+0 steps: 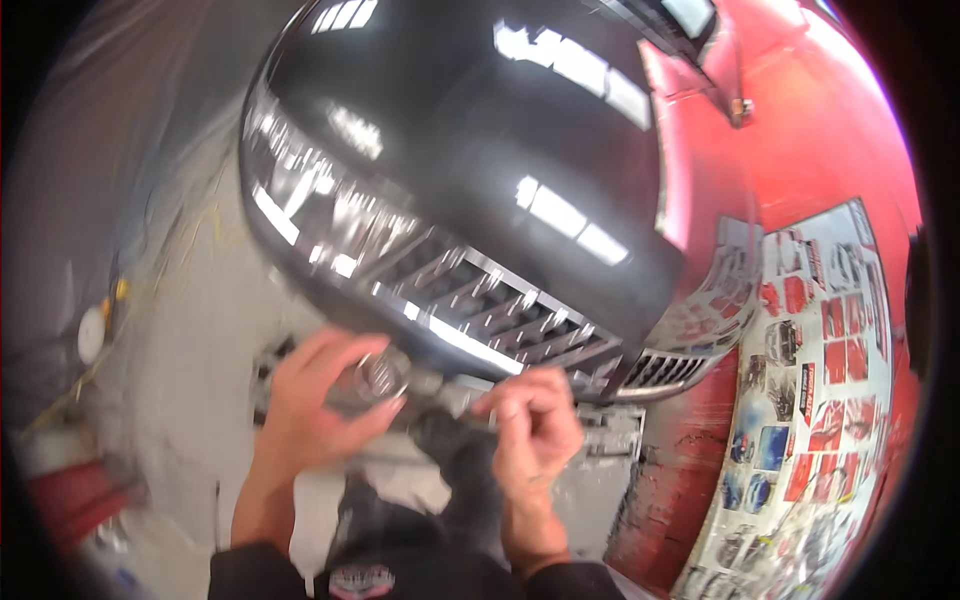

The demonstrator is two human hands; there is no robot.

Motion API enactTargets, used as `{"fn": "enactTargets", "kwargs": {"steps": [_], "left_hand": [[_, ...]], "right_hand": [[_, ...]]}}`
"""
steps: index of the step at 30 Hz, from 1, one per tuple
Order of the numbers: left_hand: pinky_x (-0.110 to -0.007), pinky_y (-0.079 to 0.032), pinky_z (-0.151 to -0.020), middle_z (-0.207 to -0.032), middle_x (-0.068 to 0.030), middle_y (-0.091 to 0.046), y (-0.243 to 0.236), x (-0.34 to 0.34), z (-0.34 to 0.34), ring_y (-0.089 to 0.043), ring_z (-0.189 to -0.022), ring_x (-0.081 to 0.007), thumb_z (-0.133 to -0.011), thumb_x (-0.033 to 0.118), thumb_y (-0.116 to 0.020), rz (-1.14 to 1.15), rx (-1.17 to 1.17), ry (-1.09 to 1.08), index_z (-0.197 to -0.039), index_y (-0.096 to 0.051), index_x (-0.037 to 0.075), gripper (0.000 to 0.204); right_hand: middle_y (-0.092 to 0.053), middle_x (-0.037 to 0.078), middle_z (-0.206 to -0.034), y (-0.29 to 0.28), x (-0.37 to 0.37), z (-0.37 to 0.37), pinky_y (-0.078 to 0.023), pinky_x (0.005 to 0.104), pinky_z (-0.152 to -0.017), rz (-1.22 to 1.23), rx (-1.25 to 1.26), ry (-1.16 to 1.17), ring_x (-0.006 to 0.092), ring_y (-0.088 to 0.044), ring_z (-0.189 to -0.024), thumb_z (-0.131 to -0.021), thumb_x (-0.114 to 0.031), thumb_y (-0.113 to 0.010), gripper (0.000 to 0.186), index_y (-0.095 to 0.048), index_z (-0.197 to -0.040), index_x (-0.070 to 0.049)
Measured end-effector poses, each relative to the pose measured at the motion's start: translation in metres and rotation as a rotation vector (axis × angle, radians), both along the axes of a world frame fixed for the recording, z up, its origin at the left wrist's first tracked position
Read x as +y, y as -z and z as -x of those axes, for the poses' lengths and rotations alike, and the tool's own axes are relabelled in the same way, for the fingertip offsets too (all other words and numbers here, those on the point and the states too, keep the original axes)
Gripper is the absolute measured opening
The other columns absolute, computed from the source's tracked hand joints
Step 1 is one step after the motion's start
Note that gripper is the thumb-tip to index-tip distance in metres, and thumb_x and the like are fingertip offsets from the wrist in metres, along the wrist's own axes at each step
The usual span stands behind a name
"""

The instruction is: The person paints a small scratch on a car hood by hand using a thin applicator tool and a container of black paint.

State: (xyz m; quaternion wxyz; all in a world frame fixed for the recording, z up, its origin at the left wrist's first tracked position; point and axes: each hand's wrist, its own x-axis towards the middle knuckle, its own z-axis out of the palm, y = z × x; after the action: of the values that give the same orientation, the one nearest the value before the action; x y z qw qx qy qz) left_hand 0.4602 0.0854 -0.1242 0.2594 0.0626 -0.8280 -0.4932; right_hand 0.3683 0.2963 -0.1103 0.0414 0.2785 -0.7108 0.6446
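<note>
At the far left edge, on the grey floor (200, 330), a small round white thing (92, 333) and a thin yellow cord (190, 240) are lying, too blurred to name further; a red shape (75, 495) is sitting near the lower left corner.

The left hand (310, 400) is curling its fingers loosely round a small round chrome part (378, 378), thumb below and fingertips above, so it is gripping that part just beneath the lower edge of the black car's (450, 130) front; the chrome grille (470, 300) is sitting in place above it, its bars looking whole; the right hand (535, 425) is closing into a near fist, fingers folded in toward the palm, pressing at the same lower edge just right of the round part; whether it is holding anything I cannot tell, since the frame is smeared by motion. Judging from this, the work is looking mid-way: the round part is in hand and not seated on the car, so fitting or freeing it is appearing to be what is left.

To the right, a red wall (800, 130) is rising; along its lower right stretch a large pale poster sheet (800, 400) is hanging, covered in small rectangular pictures in red, blue and white.
</note>
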Motion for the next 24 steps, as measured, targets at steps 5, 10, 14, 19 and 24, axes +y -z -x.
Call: {"fn": "enactTargets", "kwargs": {"steps": [5, 10, 14, 19, 24], "left_hand": [[-0.030, -0.051, -0.063, -0.095, -0.0069, -0.065, -0.025, 0.022, -0.023, -0.062, -0.074, -0.0182, -0.071, 0.015, -0.087, -0.060, 0.074, 0.004, -0.116, -0.070, 0.007, 0.048], [-0.029, -0.050, -0.061, -0.093, -0.0053, -0.065, -0.043, 0.022, -0.035, -0.061, -0.072, -0.0176, -0.071, 0.015, -0.087, -0.008, 0.112, -0.012, -0.115, -0.070, 0.007, 0.049], [-0.030, -0.051, -0.061, -0.093, -0.0051, -0.065, -0.045, 0.021, -0.040, -0.061, -0.072, -0.0177, -0.071, 0.015, -0.087, -0.011, 0.123, -0.017, -0.115, -0.069, 0.007, 0.049], [-0.030, -0.050, -0.061, -0.093, -0.0051, -0.064, -0.044, 0.021, -0.042, -0.061, -0.071, -0.0177, -0.071, 0.016, -0.088, 0.015, 0.113, -0.043, -0.115, -0.069, 0.007, 0.049], [-0.029, -0.051, -0.062, -0.093, -0.0054, -0.065, -0.040, 0.015, -0.040, -0.060, -0.071, -0.0176, -0.069, 0.015, -0.088, 0.009, 0.094, -0.061, -0.114, -0.070, 0.006, 0.050]], "right_hand": [[-0.068, 0.013, -0.093, -0.035, -0.001, -0.034, -0.052, 0.0316, -0.069, -0.045, 0.127, -0.081, 0.0222, -0.064, -0.080, -0.083, 0.010, -0.074, 0.017, -0.071, -0.097, 0.002], [-0.066, 0.013, -0.090, -0.044, -0.009, -0.038, -0.050, 0.0323, -0.067, -0.134, 0.226, -0.124, 0.0239, -0.063, -0.078, -0.081, 0.010, -0.076, 0.022, -0.070, -0.101, 0.002], [-0.066, 0.014, -0.089, -0.045, -0.014, -0.035, -0.050, 0.0330, -0.067, -0.171, 0.267, -0.173, 0.0249, -0.063, -0.076, -0.081, 0.009, -0.076, 0.021, -0.069, -0.100, 0.002], [-0.066, 0.014, -0.090, -0.049, -0.014, -0.035, -0.050, 0.0332, -0.067, -0.203, 0.289, -0.187, 0.0254, -0.064, -0.076, -0.081, 0.009, -0.076, 0.021, -0.069, -0.100, 0.002], [-0.066, 0.014, -0.091, -0.048, -0.019, -0.032, -0.051, 0.0322, -0.065, -0.216, 0.301, -0.184, 0.0249, -0.064, -0.076, -0.082, 0.007, -0.076, 0.020, -0.070, -0.100, 0.002]]}}
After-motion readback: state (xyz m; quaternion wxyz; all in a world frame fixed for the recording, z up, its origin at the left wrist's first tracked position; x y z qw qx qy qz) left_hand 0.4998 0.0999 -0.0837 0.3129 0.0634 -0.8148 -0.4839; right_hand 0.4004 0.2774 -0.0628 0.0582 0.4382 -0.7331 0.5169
